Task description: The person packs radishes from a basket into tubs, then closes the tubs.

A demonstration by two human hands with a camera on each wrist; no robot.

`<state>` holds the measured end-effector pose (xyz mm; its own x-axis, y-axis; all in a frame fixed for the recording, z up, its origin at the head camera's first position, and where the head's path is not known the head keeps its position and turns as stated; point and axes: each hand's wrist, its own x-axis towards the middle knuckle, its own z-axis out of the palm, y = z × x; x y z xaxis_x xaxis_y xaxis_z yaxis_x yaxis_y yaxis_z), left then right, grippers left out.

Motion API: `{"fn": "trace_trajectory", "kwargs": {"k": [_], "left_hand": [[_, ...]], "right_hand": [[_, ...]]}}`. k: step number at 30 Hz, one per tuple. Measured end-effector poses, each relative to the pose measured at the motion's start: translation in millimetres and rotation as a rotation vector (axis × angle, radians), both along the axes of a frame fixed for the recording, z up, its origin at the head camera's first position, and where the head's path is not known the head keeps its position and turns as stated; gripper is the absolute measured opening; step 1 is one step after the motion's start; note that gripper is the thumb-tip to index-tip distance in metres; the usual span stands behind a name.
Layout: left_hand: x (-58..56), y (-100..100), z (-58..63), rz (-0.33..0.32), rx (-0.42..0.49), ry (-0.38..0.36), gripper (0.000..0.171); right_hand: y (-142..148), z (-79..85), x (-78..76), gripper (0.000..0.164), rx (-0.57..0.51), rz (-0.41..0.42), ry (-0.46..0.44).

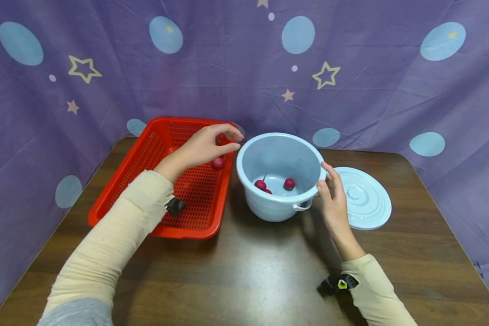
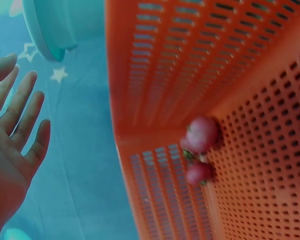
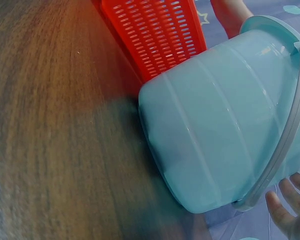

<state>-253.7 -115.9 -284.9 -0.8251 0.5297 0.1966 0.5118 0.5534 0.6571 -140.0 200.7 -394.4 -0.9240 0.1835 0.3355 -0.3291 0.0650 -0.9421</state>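
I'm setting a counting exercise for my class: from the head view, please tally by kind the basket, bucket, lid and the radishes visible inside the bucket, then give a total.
Red basket: 1
Light blue bucket: 1
Light blue lid: 1
Radishes visible inside the bucket: 3
Total: 6

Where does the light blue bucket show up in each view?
Head: the bucket sits just right of centre.
Left wrist: only part of the bucket, upper left, cut off by the top edge.
Right wrist: the bucket fills much of the right half.
Shared landmark: the red basket.
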Motion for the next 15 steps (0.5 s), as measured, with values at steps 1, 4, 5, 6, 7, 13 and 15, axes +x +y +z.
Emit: {"fn": "trace_trajectory", "kwargs": {"k": [1, 4, 5, 6, 7, 13, 15], "left_hand": [[-2.2, -3, -2.1, 0.007, 0.003, -0.001, 0.023], [-8.1, -11, -8.7, 0.032, 0.003, -0.015, 0.023], [-10.2, -13, -11.2, 0.04, -0.002, -0.023, 0.023], [-12.2, -15, -13.7, 0.047, -0.008, -0.027, 0.023], [-14.3, -17, -16.4, 0.054, -0.017, -0.034, 0.024], [-26.6, -28, -36.0, 0.1, -0.063, -0.081, 0.026], [-30.6, -31, -44.0, 0.113, -0.08, -0.092, 0.027]], "right_hand": [[0, -0.6, 0.0, 0.046, 0.003, -0.002, 0.0], [1, -1.2, -0.2, 0.046, 0.005, -0.007, 0.0], [1, -1.4, -0.4, 0.046, 0.007, -0.008, 0.0], [1, -1.6, -0.6, 0.046, 0.007, -0.008, 0.001], [1, -1.6, -0.7, 0.046, 0.007, -0.009, 0.001], [0, -2.6, -0.7, 0.045, 0.011, -0.014, 0.004], [0, -3.0, -0.5, 0.045, 0.014, -0.014, 0.009]]}}
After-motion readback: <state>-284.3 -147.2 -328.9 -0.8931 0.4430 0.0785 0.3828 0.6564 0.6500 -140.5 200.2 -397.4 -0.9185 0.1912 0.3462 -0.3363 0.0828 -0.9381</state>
